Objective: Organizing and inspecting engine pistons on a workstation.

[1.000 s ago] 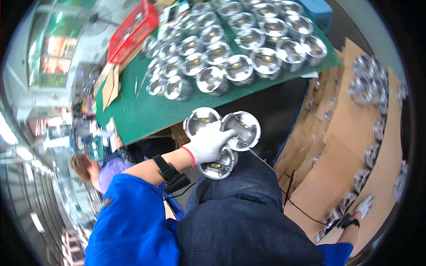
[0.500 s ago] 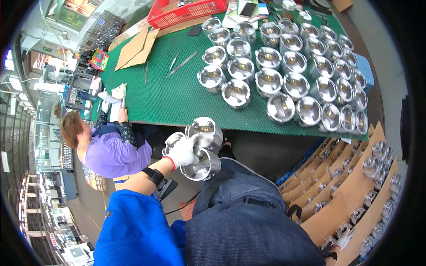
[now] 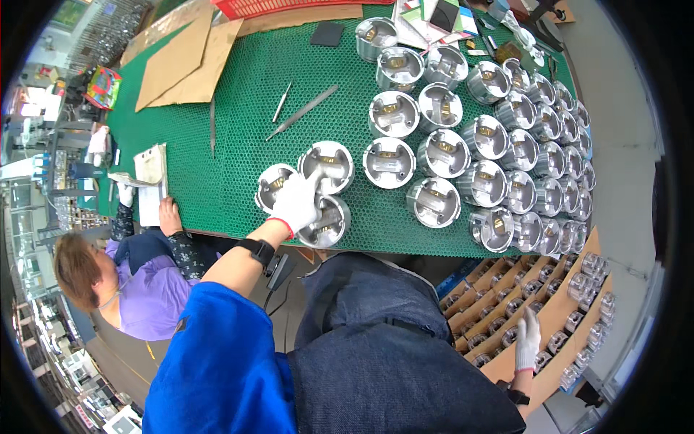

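Three metal pistons (image 3: 334, 163) are gripped as one cluster by the left hand (image 3: 296, 204), whose white-gloved fingers are clamped on them from above. The cluster is held over the front part of the green mesh-covered surface (image 3: 246, 173), close to its near edge (whether the mesh is touched by the pistons cannot be told, as their bases are hidden). One piston is seen to the left of the glove, one beyond it and one on its near side; the hollow ends are turned upward.

The right hand (image 3: 528, 341), also gloved in white, is held well apart at the lower right. Its fingers are extended, and nothing is seen to be grasped by it. Near it, more pistons (image 3: 558, 341) are stood in rows between cardboard dividers (image 3: 504, 367).

On the right half of the surface, a large group of upright pistons (image 3: 446, 153) is arranged in rough rows, parted from the gripped cluster by a narrow strip of mesh. Farther left, a flat grey tool (image 3: 303, 112) and a slim silver tool (image 3: 283, 103) are laid near cardboard sheets (image 3: 189, 61). At the far left, white paper (image 3: 150, 207) is touched by a co-worker (image 3: 155, 307) in purple.
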